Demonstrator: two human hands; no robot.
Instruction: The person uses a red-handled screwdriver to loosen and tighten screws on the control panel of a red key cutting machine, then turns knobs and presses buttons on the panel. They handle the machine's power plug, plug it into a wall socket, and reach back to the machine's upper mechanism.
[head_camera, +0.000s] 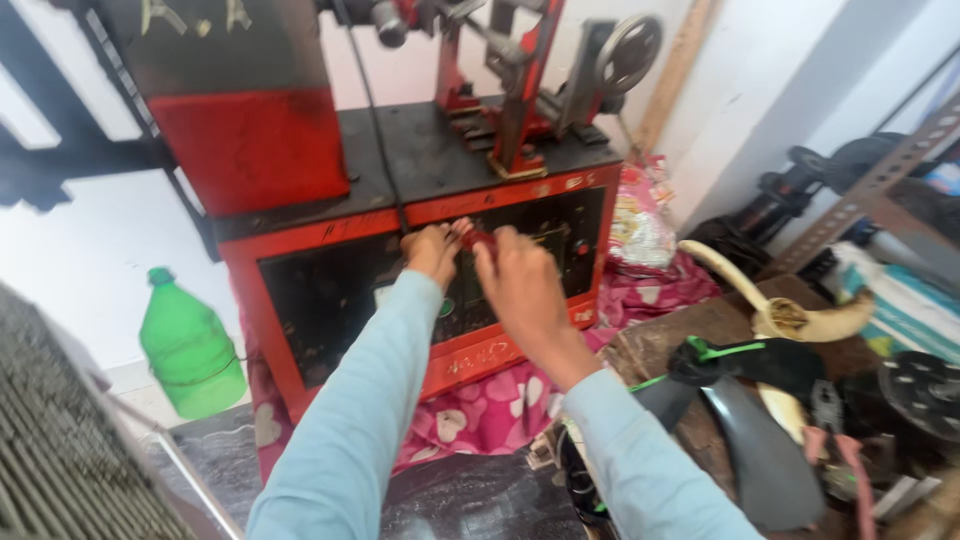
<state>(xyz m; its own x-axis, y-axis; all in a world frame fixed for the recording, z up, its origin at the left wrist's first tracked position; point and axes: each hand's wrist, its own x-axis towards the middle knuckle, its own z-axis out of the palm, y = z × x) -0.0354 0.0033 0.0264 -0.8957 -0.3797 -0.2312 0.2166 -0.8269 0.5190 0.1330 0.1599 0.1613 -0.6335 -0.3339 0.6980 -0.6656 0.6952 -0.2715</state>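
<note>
Head view: a small red part (477, 239) is pinched between the fingers of the left hand (433, 250) and right hand (517, 280), just before the red machine's dark panel (330, 295); fitting seems underway, and careful alignment is called for next.

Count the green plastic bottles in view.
1. The green plastic bottle stands on the floor at the left, beside the red machine. Others may be hidden behind the machine or clutter.
</note>
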